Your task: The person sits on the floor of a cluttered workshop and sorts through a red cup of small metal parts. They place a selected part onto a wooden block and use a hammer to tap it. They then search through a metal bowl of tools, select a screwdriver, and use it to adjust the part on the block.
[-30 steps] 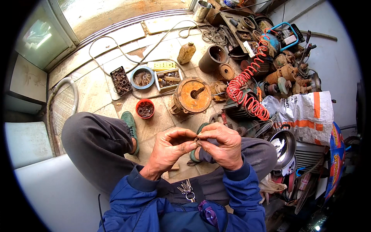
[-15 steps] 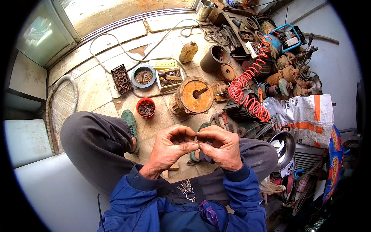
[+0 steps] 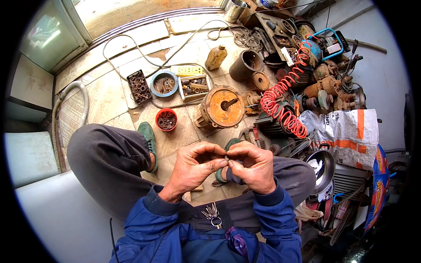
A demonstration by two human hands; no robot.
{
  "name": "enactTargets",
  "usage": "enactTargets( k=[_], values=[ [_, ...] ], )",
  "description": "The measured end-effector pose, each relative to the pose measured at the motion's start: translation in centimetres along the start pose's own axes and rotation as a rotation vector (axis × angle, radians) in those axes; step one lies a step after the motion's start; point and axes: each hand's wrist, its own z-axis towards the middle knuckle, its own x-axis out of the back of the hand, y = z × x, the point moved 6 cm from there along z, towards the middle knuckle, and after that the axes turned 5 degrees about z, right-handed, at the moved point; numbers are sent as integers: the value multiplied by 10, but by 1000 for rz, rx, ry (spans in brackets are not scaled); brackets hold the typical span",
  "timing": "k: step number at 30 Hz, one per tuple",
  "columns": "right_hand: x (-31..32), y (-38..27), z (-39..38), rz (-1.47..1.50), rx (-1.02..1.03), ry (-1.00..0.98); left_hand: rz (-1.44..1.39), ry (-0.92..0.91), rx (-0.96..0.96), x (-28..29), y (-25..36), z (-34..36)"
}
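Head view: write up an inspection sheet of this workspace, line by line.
Surface: stained beige tiled floor.
Work things: small dark piece, mostly hidden; rusty round metal housing with projecting shaft.
Clutter: round red tub of small rusty metal parts; heaped machine parts at right.
Hands: left hand and right hand pinch the small piece together.
Cables: grey cable, looped across floor; coiled red hose.
Surroundings: glass-panelled door; white sack with orange stripes.

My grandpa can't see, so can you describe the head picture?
A left hand and right hand together pinch something tiny. Ahead, a rusty machine and red cup of metal bits stand on tiles, with a coiled red hose at right.
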Motion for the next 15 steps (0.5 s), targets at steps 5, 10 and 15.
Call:
enactTargets(
  k=[5,10,15],
  values=[
    [0,-1,1,3,1,5,19,-22,5,-1,1,-1],
    [1,0,0,-72,6,33,60,-5,0,0,-4,-1],
    [1,-1,1,-168,45,37,47,46,-21,-1,-6,-1]
  ],
)
